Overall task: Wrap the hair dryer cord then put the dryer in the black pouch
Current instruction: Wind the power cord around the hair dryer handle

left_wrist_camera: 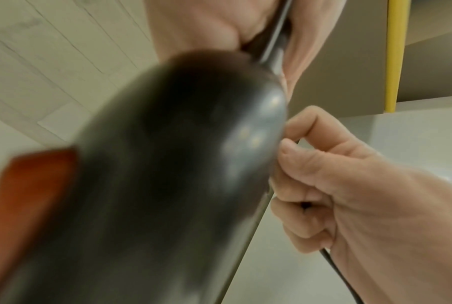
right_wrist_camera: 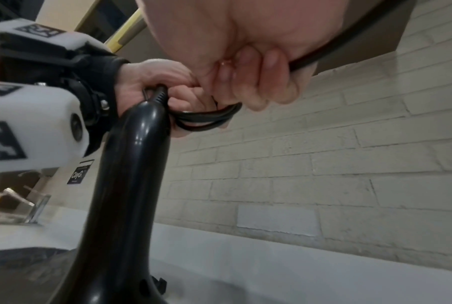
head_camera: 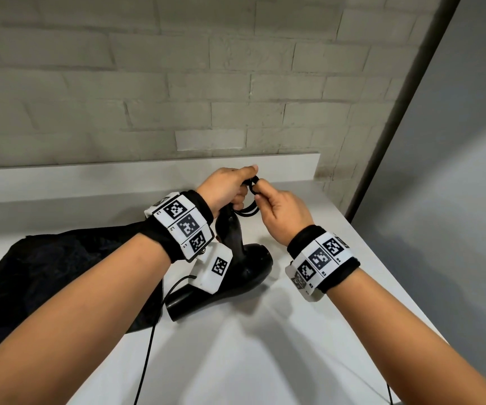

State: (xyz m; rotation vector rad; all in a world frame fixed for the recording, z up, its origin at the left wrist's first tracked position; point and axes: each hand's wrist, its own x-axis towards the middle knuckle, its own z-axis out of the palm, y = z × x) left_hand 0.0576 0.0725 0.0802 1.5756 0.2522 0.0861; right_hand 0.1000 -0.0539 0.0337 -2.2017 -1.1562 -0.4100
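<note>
Hands on dryer cord

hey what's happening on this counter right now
A person is winding the cord of a black hair dryer that stands on the white counter. The left hand grips the top of the dryer's handle and pins a few finished loops there, while the right hand holds the cord and feeds it in. More cord hangs loose, so wrapping isn't finished. The black pouch lies beside the dryer on the left, with the dryer not yet in it.
</note>
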